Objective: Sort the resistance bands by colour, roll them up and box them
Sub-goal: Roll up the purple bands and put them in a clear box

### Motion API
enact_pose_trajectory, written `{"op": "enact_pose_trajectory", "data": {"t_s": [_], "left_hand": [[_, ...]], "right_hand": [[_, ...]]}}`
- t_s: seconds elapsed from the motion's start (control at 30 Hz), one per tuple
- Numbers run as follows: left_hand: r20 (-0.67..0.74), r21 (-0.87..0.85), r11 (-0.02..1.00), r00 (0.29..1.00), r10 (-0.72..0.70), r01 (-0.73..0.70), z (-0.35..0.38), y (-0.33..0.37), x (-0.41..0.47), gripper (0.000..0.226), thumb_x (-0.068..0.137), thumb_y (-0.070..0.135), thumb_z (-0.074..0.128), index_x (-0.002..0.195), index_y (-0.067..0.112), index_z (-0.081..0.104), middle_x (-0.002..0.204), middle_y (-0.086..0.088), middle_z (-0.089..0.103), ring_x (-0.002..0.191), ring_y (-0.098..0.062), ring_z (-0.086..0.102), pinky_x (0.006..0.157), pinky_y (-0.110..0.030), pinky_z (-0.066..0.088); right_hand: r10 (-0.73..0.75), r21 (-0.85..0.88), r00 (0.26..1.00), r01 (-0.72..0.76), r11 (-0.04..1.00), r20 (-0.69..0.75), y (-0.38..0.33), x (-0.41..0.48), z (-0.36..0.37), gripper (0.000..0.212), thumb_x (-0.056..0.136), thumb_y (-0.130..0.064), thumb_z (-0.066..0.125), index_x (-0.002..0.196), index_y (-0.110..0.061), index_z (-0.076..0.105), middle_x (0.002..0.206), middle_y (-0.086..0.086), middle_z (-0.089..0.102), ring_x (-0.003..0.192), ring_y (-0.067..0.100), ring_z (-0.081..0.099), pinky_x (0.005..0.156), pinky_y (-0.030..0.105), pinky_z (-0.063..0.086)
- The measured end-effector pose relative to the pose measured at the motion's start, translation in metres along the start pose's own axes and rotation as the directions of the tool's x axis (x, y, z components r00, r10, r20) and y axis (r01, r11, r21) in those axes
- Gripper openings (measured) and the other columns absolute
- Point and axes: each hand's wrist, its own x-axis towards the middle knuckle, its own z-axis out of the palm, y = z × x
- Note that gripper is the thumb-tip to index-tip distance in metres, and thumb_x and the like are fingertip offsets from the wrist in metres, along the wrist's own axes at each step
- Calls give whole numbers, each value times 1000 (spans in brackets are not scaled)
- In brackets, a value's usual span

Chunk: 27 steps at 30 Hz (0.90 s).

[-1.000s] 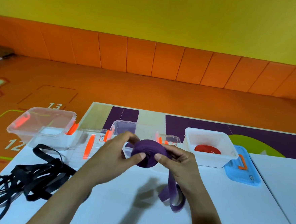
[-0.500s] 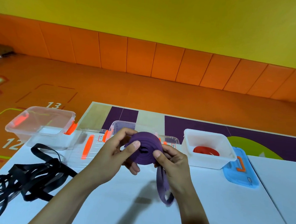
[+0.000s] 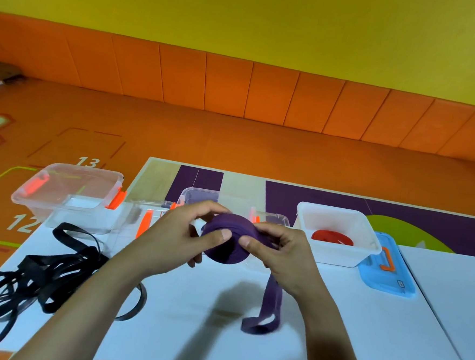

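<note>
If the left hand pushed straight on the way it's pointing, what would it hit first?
The purple band roll it grips; past that, probably the right hand, though depth is unclear.

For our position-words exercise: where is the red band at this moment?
In the head view, right of centre, the red band lies inside the white box, just left of the blue lid.

On the table point(image 3: 218, 353), a tangle of loose resistance bands point(image 3: 41, 273) lies at the left edge, with an open box point(image 3: 69, 196) behind it. A middle box point(image 3: 201, 197) stands behind the left hand point(image 3: 176, 237) and right hand point(image 3: 281, 253), which hold a rolled band point(image 3: 226, 246) between them (its tail point(image 3: 269, 308) hangs below the right hand). Further right, a third box point(image 3: 334, 261) holds a coiled band point(image 3: 332, 238), with a lid point(image 3: 387, 274) just beside it on its right.
</note>
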Motion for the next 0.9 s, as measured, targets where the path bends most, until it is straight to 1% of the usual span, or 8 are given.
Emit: {"op": "enact_pose_trajectory", "data": {"t_s": [0.13, 0.3, 0.4, 0.57, 0.63, 0.73, 0.77, 0.9], "left_hand": [[82, -72, 997, 997, 8, -2, 2, -5, 3, 13, 100, 31, 61, 110, 24, 61, 100, -1, 65, 62, -33, 71, 64, -51, 62], [-19, -266, 962, 998, 54, -57, 14, -10, 2, 18, 102, 27, 54, 114, 14, 54, 109, -1, 66, 64, -40, 72, 64, -48, 62], [-86, -361, 929, 995, 46, -74, 18, -10, 4, 24, 100, 27, 52, 118, 10, 51, 112, -4, 65, 68, -44, 72, 68, -50, 62], [-72, -436, 900, 996, -56, 19, 28, -13, 3, 16, 106, 19, 46, 121, 16, 49, 118, -14, 66, 76, -42, 75, 75, -51, 63], [-45, -349, 935, 995, -85, 65, 22, -15, 2, 12, 106, 23, 47, 117, 20, 52, 116, -7, 66, 79, -34, 76, 74, -52, 63], [-61, 72, 997, 997, -37, 42, -2, -11, 0, 18, 98, 41, 59, 111, 28, 60, 113, 13, 62, 75, -18, 73, 64, -40, 64], [-59, 132, 991, 998, -12, 20, -9, -8, 1, 20, 95, 44, 63, 111, 32, 61, 113, 17, 63, 71, -17, 72, 62, -37, 63], [83, 105, 994, 996, 24, -33, -21, -2, 7, 15, 95, 42, 65, 110, 36, 65, 97, 7, 69, 59, -24, 71, 60, -40, 61]], "right_hand": [[-7, 14, 1000, 7, 1000, -16, 1, 1, 3, 10, 87, -8, 78, 96, -11, 79, 64, -13, 68, 53, 1, 57, 58, 9, 43], [-9, 112, 994, 21, 994, -106, 6, 4, 5, 19, 83, -21, 79, 100, -12, 77, 81, 0, 71, 58, 15, 54, 62, 25, 50], [15, 194, 990, 13, 981, -143, 12, 4, 10, 29, 81, -30, 73, 104, -13, 74, 81, -3, 69, 61, 19, 58, 67, 27, 53], [33, 190, 985, 0, 982, -169, 18, 7, 16, 22, 86, -29, 71, 105, -19, 76, 75, 1, 69, 64, 17, 62, 67, 26, 54], [17, 125, 987, 4, 992, -163, 20, 8, 15, 15, 89, -23, 73, 103, -22, 78, 66, -4, 63, 61, 13, 55, 65, 22, 50], [2, 98, 994, 9, 995, -107, 20, 7, 12, 17, 90, -9, 74, 105, -14, 79, 67, -14, 68, 60, 3, 56, 66, 13, 46], [-6, 96, 997, 13, 995, -80, 19, 7, 12, 18, 89, -7, 75, 106, -12, 79, 72, -14, 72, 64, 2, 60, 69, 12, 47], [-36, 76, 999, 37, 996, -11, 13, 11, 18, 19, 85, -10, 79, 103, -17, 81, 88, -5, 77, 77, 7, 66, 75, 18, 49]]}}
